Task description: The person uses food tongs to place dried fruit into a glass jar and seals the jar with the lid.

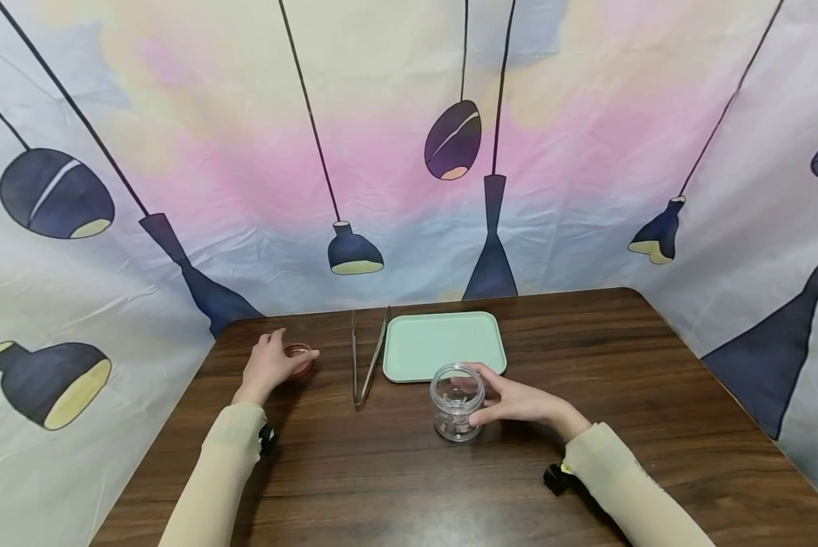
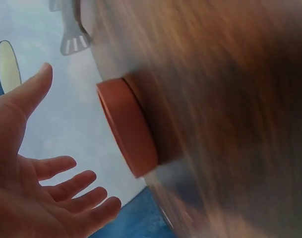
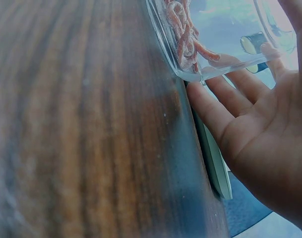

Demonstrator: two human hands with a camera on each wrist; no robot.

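My left hand point(image 1: 270, 368) is at the far left of the table, beside a shallow reddish-orange lid point(image 2: 127, 126). In the left wrist view its thumb and fingers are spread, with a gap to the lid. My right hand point(image 1: 518, 399) holds a clear, uncovered jar point(image 1: 456, 425) from its right side, thumb in front and fingers behind. The jar stands upright on the table. In the right wrist view, several orange-pink, string-like pieces point(image 3: 185, 39) lie at the jar's bottom. Part of the fingers shows through its clear wall.
Metal tongs point(image 1: 358, 400) lie spread in a V between the lid and a pale green tray point(image 1: 443, 346). The tray lies behind the jar, near the far edge of the brown wooden table point(image 1: 354, 486). Behind the table hangs a cloth point(image 1: 395, 152) printed with lamps.
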